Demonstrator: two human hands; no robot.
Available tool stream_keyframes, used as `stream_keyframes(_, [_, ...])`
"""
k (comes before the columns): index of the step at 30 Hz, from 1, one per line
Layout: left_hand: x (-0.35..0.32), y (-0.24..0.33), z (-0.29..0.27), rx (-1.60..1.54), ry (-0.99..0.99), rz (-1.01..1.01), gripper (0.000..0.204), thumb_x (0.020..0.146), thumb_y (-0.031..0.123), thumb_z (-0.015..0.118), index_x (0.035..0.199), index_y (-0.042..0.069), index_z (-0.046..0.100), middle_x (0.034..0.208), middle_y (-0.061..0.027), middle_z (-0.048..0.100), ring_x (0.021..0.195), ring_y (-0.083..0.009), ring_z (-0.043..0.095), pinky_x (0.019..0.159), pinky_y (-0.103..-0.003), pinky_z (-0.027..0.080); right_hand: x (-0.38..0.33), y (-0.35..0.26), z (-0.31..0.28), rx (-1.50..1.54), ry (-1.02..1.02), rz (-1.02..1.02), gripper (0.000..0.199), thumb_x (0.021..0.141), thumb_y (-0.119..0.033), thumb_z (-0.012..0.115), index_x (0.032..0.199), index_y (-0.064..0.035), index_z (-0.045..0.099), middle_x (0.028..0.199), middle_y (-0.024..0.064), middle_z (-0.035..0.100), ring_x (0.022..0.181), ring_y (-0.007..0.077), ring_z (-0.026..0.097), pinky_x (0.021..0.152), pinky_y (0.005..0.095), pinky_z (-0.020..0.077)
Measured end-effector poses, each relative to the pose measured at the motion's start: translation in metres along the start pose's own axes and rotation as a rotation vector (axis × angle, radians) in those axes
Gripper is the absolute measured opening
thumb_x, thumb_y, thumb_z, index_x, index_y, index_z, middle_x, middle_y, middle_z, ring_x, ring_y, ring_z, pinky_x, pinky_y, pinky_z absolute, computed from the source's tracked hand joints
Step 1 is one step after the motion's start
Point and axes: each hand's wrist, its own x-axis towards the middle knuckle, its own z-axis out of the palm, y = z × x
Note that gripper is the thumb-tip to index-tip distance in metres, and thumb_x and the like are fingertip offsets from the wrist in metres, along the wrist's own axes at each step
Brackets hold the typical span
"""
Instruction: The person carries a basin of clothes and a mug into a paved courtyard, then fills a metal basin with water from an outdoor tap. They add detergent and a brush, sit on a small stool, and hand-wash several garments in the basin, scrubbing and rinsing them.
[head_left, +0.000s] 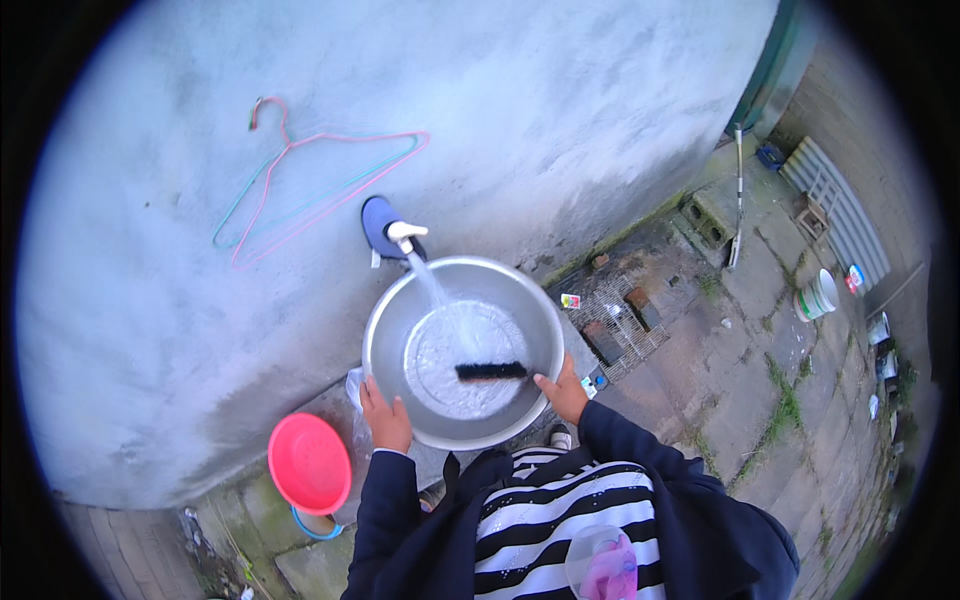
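A wide metal basin stands under a wall tap, and water pours from the spout into it. Inside, in the shallow water, lies a scrubbing brush with black bristles. My left hand grips the basin's near left rim, thumb on the inner side. On the right rim, my right hand holds on in the same way, its thumb inside and its fingers hidden behind the wall of the basin. A blue piece sits behind the tap against the wall.
Left of the basin is a red plastic tub above a blue-rimmed container. Two wire hangers hang on the wall. To the right are a drain grate with bricks, a hollow block, a long-handled tool and a white bucket.
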Motion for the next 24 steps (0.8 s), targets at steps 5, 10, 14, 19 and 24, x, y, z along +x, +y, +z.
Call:
stream_keyframes(5, [-0.006,-0.013,-0.001,0.075,-0.005,-0.04,0.068,0.082,0.0,0.051,0.142,-0.006,0.019,0.145,-0.0294,0.022,0.135,-0.0414,0.024,0.112,-0.042,0.02,0.008,-0.024,0.009,-0.191,-0.07,0.122,0.067,0.084,-0.024,0.062,0.132,0.0014,0.023,0.109,0.0293,0.058,0.102,0.0406,0.059,0.089,0.0447,0.0448])
stream_keyframes(10, [-0.005,0.014,0.005,0.051,-0.069,-0.042,0.069,0.083,0.0,0.051,0.144,-0.004,0.018,0.146,-0.0292,0.02,0.135,-0.0407,0.023,0.111,-0.042,0.021,0.007,0.004,-0.003,-0.175,-0.034,0.099,0.058,0.086,-0.024,0.061,0.126,0.0025,0.027,0.105,0.0287,0.058,0.103,0.0402,0.058,0.089,0.0444,0.0439])
stream_keyframes(14, [-0.006,0.008,0.004,0.022,-0.053,-0.055,0.07,0.083,0.0,0.052,0.144,-0.004,0.018,0.146,-0.029,0.02,0.135,-0.0409,0.023,0.111,-0.042,0.022,0.005,-0.008,-0.001,-0.188,-0.064,0.127,0.056,0.085,-0.023,0.06,0.123,0.0027,0.028,0.103,0.0307,0.058,0.1,0.0424,0.059,0.086,0.046,0.0446])
stream_keyframes(19, [-0.004,0.01,0.002,0.045,-0.049,-0.07,0.071,0.082,-0.001,0.053,0.144,-0.004,0.019,0.146,-0.0289,0.02,0.135,-0.0406,0.023,0.111,-0.042,0.023,0.003,-0.02,-0.002,-0.188,-0.087,0.166,0.054,0.085,-0.023,0.059,0.121,0.0035,0.029,0.103,0.0315,0.059,0.099,0.0432,0.059,0.086,0.0459,0.0446])
stream_keyframes(24, [-0.004,0.011,0.005,0.004,-0.042,-0.067,0.072,0.08,-0.002,0.053,0.144,-0.004,0.019,0.146,-0.0288,0.019,0.136,-0.0399,0.023,0.111,-0.041,0.023,0.004,-0.006,-0.001,-0.191,-0.056,0.108,0.053,0.085,-0.023,0.058,0.121,0.0037,0.029,0.102,0.0315,0.059,0.098,0.0428,0.059,0.086,0.0455,0.0447])
